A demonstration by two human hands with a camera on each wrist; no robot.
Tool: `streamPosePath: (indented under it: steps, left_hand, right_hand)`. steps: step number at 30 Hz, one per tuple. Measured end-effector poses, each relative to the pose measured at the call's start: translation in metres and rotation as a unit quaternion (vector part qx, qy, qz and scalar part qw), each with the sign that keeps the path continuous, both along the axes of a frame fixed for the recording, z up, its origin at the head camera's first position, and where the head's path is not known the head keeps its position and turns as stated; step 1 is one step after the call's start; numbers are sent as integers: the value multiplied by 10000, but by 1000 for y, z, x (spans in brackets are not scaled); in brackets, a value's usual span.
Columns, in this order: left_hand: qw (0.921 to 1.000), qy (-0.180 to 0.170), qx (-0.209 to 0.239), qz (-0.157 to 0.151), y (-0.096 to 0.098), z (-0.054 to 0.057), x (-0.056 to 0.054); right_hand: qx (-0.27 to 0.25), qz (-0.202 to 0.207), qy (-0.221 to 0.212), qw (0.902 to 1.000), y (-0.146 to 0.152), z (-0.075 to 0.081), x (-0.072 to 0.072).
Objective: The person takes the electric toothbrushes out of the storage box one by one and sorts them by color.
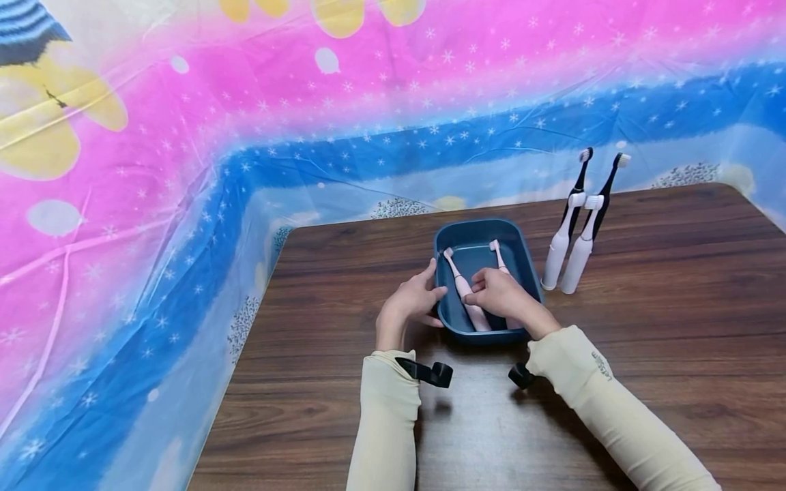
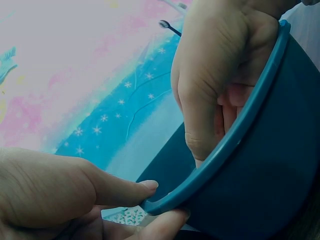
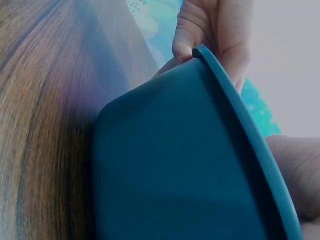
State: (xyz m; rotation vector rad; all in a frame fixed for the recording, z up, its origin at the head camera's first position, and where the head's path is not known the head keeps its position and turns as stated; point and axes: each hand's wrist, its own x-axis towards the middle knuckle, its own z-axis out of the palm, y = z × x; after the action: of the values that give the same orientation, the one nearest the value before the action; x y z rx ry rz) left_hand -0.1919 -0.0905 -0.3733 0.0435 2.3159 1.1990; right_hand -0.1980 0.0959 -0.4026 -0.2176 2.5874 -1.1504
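A dark teal plastic tray (image 1: 439,239) rests on the table with two pink electric toothbrushes in it. The left one (image 1: 462,286) lies at a slant, its head near the far left corner. The right one (image 1: 499,256) is partly covered by my right hand (image 1: 506,299). That hand reaches over the tray's near right side; its thumb and forefinger are on the left toothbrush's handle, other fingertips hidden. At the tray's left side, my left hand (image 1: 410,300) pinches the rim; the left wrist view shows the thumb inside and fingers (image 2: 167,225) outside.
To the tray's right stand two white electric toothbrushes (image 1: 577,266), upright, with two black ones (image 1: 604,184) behind them. The wooden table (image 1: 325,286) meets a pink and blue patterned cloth (image 1: 368,160) at its back and left edges. Black wrist straps (image 1: 430,373) hang below the sleeves.
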Motion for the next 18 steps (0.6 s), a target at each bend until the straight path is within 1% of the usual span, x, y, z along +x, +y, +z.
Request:
streamPosePath:
  steps: [12,18]
  left_hand:
    - [10000,-46,2,9,0,1,0]
    - [9999,-110,52,55,1,1,0]
  right_hand:
    - [-345,-24,-254,9991,-4,-3,-2]
    - [-620,-116,-586,9963,-4,-3,-4]
